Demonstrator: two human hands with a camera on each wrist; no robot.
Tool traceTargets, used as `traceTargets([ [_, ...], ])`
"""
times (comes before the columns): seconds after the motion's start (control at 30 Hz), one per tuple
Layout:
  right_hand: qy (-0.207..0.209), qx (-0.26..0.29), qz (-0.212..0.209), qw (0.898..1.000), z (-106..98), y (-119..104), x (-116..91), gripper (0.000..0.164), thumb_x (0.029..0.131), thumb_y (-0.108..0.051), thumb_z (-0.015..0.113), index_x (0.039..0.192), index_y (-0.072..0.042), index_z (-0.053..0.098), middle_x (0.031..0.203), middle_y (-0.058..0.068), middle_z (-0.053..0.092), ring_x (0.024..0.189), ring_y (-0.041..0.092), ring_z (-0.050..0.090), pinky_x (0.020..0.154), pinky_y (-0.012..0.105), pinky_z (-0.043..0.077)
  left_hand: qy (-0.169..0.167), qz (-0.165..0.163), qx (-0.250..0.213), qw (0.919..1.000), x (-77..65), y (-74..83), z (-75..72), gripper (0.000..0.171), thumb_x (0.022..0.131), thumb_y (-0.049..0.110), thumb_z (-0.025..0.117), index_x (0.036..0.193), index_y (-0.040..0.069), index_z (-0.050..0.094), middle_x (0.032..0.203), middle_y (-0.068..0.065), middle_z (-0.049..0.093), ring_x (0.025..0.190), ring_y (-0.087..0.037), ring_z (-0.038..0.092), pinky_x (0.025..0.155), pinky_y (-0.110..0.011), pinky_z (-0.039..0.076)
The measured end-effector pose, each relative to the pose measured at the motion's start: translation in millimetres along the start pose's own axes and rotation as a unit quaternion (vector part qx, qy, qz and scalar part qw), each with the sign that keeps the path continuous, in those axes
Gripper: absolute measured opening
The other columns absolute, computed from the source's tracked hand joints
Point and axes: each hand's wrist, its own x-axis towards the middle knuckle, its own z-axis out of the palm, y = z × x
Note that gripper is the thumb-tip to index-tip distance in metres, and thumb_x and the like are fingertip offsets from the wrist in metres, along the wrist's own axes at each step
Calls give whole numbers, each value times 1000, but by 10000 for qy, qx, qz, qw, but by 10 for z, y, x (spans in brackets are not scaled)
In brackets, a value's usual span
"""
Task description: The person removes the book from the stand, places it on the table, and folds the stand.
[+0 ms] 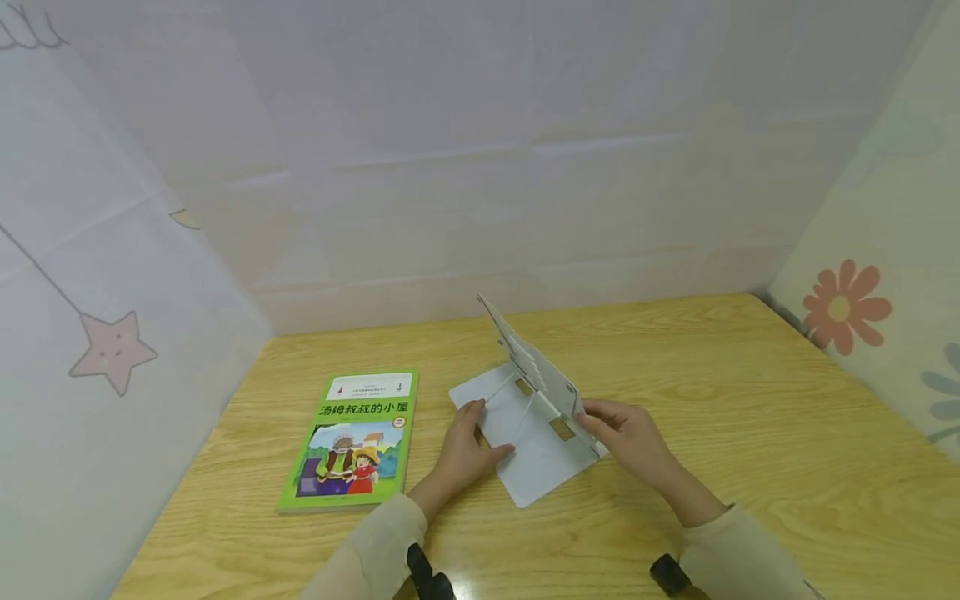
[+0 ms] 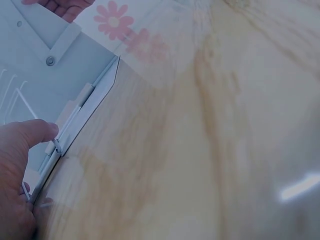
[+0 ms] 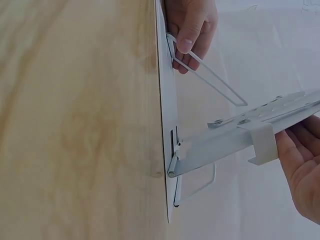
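A white metal book stand (image 1: 536, 475) is unfolded on the wooden table, its flat base low and its hinged panel (image 1: 536, 367) raised at a slant. My left hand (image 1: 463, 450) grips the near-left edge of the base. In the right wrist view, the left thumb lies on a thin wire support (image 3: 215, 80) that sticks up from the base. My right hand (image 1: 633, 437) pinches the right edge of the raised panel. Seen by the right wrist camera, that hand (image 3: 305, 172) is beside a bent metal clip (image 3: 265, 142) on the panel.
To the left of the stand lies a green-bordered picture book (image 1: 352, 450) with Chinese characters on its cover. The wooden table (image 1: 720, 400) meets a pale cloth backdrop (image 1: 480, 167) behind it. More printed cloth hangs at both sides.
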Motion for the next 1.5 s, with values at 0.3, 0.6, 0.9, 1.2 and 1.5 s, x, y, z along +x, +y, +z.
traceTargets([
  [0.3, 367, -2, -426, 9984, -28, 50, 15, 20, 87, -5, 49, 100, 6, 59, 98, 15, 61, 86, 28, 58, 68, 30, 50, 0, 44, 132, 9999, 6, 20, -9, 76, 68, 29, 72, 125, -7, 36, 126, -21, 35, 115, -33, 34, 95, -41, 30],
  [0.6, 619, -264, -461, 9967, -15, 75, 16, 19, 87, -6, 50, 97, 6, 61, 93, 13, 63, 79, 29, 59, 60, 26, 50, 39, 137, 328, 9994, 14, 29, 9, 75, 68, 27, 72, 123, -9, 37, 124, -22, 37, 113, -34, 37, 93, -41, 32],
  [0.9, 857, -231, -301, 9956, -49, 59, 6, 19, 87, -5, 49, 96, 6, 62, 84, 12, 64, 69, 15, 58, 57, 28, 50, 19, 112, 475, 9988, 13, 17, 51, 75, 69, 27, 72, 123, -10, 36, 124, -23, 37, 113, -34, 37, 93, -42, 32],
  [1.2, 911, -93, -199, 9956, -48, 58, 11, 19, 88, -4, 48, 96, 8, 61, 86, 15, 63, 75, 13, 59, 62, 27, 51, 57, 127, 599, 9981, 15, 21, 77, 76, 68, 26, 73, 123, -11, 36, 124, -22, 38, 112, -33, 37, 92, -41, 34],
  [1.5, 917, 245, -142, 9954, -69, 63, 9, 21, 89, -5, 46, 96, 9, 60, 87, 18, 62, 77, 12, 60, 65, 26, 51, 129, 272, 719, 9970, 6, 32, 79, 74, 67, 24, 73, 122, -11, 38, 122, -24, 39, 112, -34, 37, 92, -40, 33],
])
